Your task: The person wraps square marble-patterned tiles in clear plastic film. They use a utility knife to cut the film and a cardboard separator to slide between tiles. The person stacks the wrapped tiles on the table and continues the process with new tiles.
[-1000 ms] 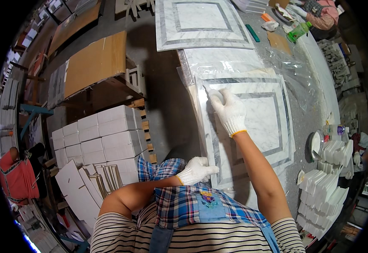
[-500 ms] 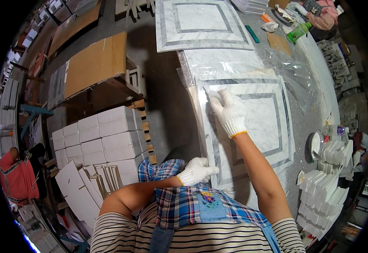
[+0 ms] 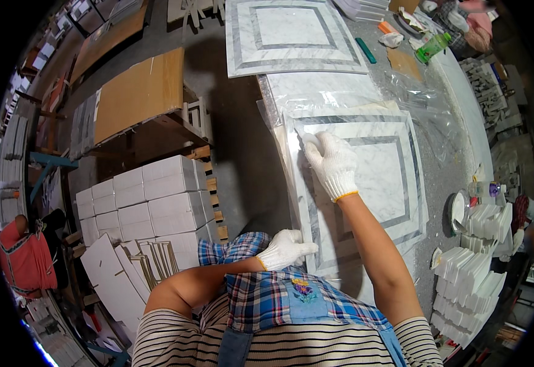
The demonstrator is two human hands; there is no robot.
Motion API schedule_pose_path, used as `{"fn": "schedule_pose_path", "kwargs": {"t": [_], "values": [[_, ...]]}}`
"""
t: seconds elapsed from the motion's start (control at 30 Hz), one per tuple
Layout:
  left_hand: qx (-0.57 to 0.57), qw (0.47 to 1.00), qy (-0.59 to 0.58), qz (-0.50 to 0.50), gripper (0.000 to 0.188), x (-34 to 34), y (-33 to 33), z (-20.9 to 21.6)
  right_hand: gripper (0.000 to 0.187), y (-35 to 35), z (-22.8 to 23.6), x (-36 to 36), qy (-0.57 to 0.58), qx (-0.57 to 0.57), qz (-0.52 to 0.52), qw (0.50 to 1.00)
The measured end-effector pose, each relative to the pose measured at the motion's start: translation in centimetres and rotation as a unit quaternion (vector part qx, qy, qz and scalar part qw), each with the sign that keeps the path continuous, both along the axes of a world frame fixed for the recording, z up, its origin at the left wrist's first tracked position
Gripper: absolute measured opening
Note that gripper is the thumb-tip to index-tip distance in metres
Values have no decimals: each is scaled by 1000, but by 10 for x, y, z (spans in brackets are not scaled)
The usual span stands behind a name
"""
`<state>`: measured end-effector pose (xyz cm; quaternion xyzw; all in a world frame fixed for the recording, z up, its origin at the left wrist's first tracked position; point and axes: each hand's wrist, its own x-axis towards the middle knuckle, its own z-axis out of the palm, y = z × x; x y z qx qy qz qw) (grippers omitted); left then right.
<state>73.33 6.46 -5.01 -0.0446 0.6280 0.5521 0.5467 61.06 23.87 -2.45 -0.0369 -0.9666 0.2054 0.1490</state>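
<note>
Both my hands wear white knitted gloves with yellow cuff edging. My right hand (image 3: 333,162) is closed over the upper left part of a square marble panel (image 3: 380,168), white with grey bands forming nested frames. A small pale piece (image 3: 308,140) shows at its fingertips, with a thin dark tip against the panel's grey band; its kind is not clear. My left hand (image 3: 286,249) lies at the panel's near left edge, fingers stretched out and touching it. Underneath the panel are clear plastic film (image 3: 316,98) and another white slab (image 3: 316,84).
A similar banded panel (image 3: 294,30) lies farther along the grey worktop. To the right are a green bottle (image 3: 433,48), a green bar (image 3: 365,50) and stacked white pieces (image 3: 472,269). White cartons (image 3: 163,196) stand on a pallet at left. Other people work at both sides.
My right hand and the pale piece have shifted very slightly on the panel. My left hand stays in place. At the far right, another person's hands have moved.
</note>
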Motion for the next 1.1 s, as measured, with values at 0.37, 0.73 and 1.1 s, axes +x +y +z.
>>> {"fn": "schedule_pose_path", "kwargs": {"t": [0.37,0.73,1.1], "values": [[28,999,10,26,40,2,0,0,26,0,1,1,-2,16,6,1000],[27,999,-2,20,40,2,-1,-3,27,-1,2,3,1,16,9,1000],[31,999,-4,22,40,0,-2,-1,28,-2,2,2,0,15,10,1000]]}}
